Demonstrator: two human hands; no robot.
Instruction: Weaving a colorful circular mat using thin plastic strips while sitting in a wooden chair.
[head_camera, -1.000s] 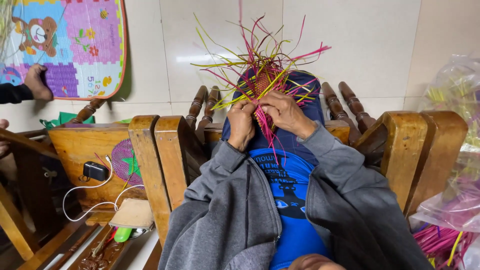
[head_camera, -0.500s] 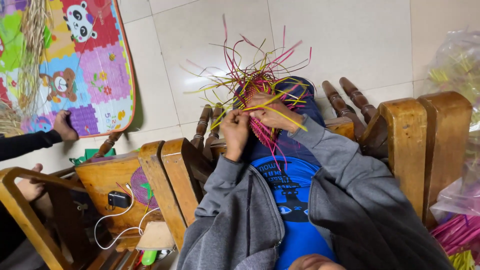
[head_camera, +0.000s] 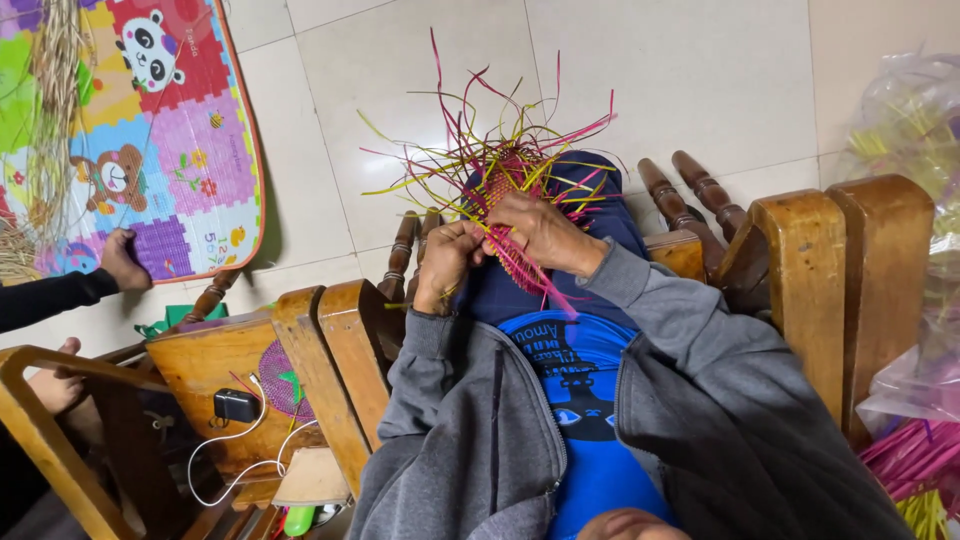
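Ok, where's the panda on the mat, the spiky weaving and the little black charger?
panda (head_camera: 150, 52), head view, on its face.
spiky weaving (head_camera: 505, 165), head view, on the pink woven middle.
black charger (head_camera: 237, 405), head view, on its body.

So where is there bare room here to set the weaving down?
Bare tiled floor lies beyond the woven piece, between the play mat and the plastic bag. The side table with charger is crowded; both hands, left and right, fill the lap.

A small woven piece of pink and yellow plastic strips (head_camera: 505, 175) sits pinched between both hands. Loose strip ends stick out past the fingers, and some pink ones hang below.
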